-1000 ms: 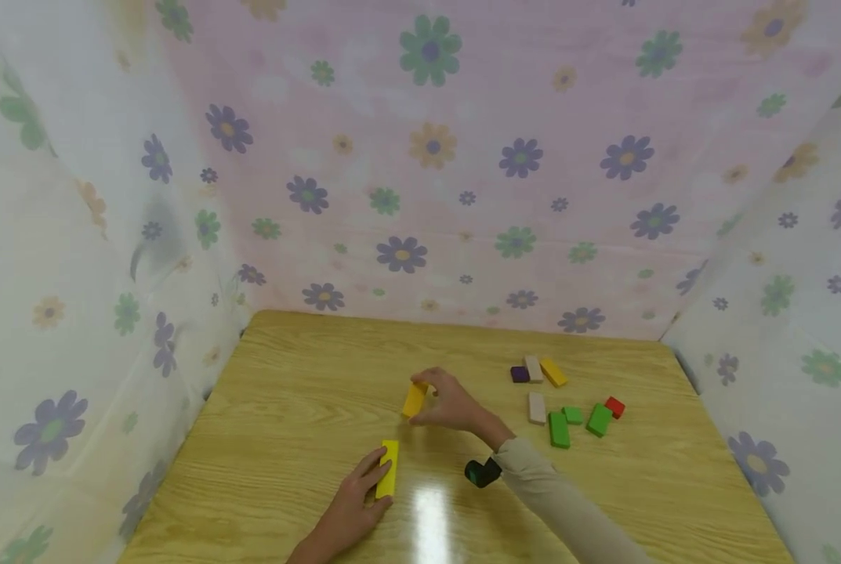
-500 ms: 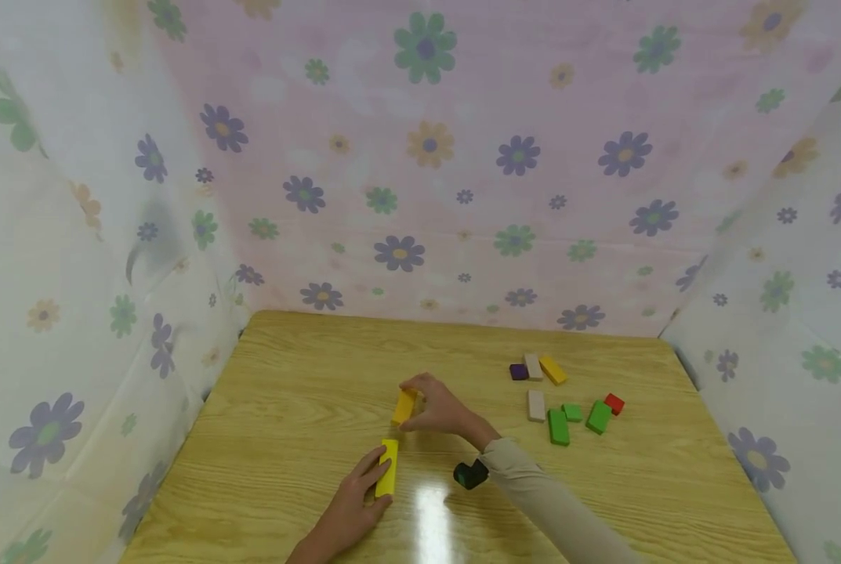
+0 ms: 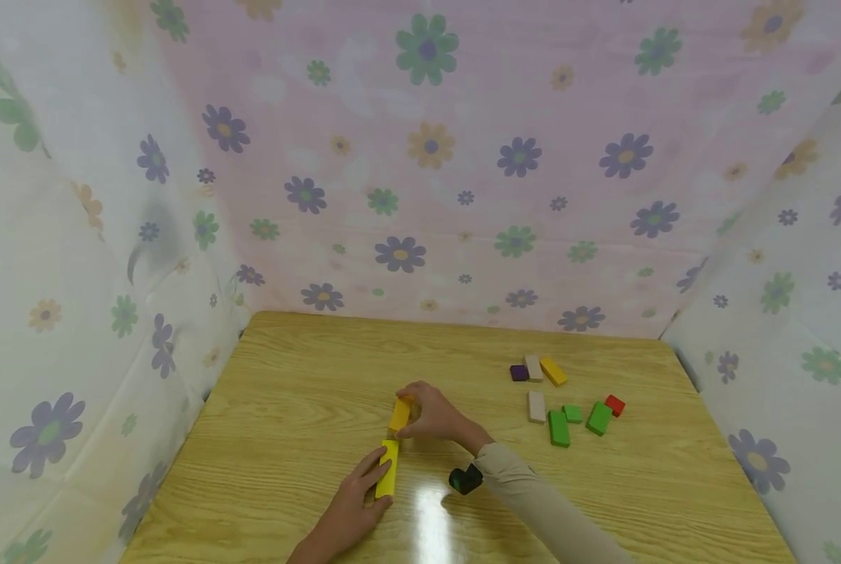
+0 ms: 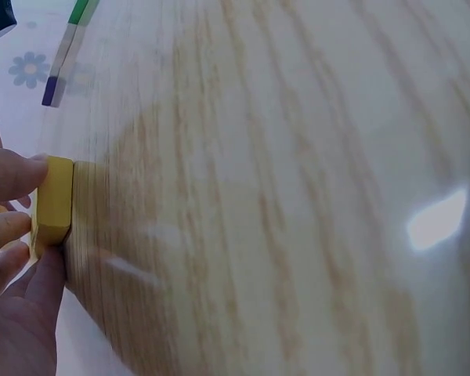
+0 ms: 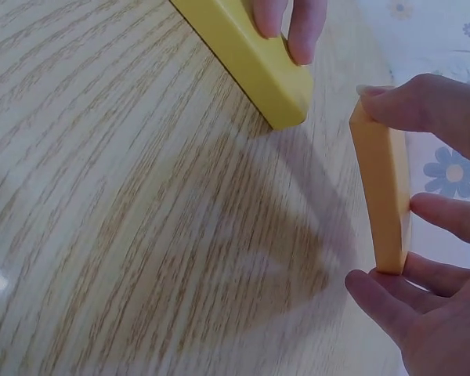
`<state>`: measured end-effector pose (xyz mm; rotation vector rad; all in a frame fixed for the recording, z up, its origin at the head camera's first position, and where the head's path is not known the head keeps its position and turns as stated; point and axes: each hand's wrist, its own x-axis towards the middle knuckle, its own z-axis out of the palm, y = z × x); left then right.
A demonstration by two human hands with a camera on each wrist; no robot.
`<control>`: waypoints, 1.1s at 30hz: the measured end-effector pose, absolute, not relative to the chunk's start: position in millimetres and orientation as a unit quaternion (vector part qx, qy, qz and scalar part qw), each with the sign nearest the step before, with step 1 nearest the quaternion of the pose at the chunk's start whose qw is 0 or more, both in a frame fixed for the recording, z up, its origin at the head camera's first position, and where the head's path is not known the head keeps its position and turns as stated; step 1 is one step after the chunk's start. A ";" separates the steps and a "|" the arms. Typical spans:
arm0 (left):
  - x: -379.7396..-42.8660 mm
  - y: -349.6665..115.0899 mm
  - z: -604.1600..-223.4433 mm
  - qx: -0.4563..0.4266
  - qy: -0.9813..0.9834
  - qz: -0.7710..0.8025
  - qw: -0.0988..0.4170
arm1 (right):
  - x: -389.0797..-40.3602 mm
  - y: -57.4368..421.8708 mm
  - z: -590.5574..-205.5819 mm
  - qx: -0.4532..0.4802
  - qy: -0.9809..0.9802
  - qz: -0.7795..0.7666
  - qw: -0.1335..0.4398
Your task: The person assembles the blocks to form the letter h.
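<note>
My left hand holds a yellow block lying lengthwise on the table, thumb at its near end and fingers along its left side and top. In the left wrist view that yellow block sits flat against the wood. Just beyond its far end, my right hand grips an orange block by its two ends between thumb and fingers. The right wrist view has the orange block tilted, apart from the yellow block; its shadow falls on the wood.
To the right on the table lie a purple block, two beige blocks, another orange block, several green blocks and a red block. A dark device is at my right wrist. Flowered cloth surrounds the table.
My right hand has brought the orange block left and nearer, toward the far end of the yellow block. The left hand and the yellow block have stayed in place.
</note>
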<state>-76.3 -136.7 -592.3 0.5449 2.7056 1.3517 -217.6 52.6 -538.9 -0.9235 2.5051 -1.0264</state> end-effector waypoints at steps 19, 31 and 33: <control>-76.6 -138.1 -595.2 0.177 0.880 0.439 0.036 | -221.6 45.0 -559.2 -0.310 0.867 -0.363 0.144; -75.7 -138.6 -595.6 0.177 0.877 0.445 0.033 | -222.1 41.8 -559.9 -0.336 0.864 -0.349 0.134; -75.8 -138.6 -596.0 0.177 0.876 0.447 0.032 | -221.8 41.5 -559.8 -0.338 0.866 -0.344 0.133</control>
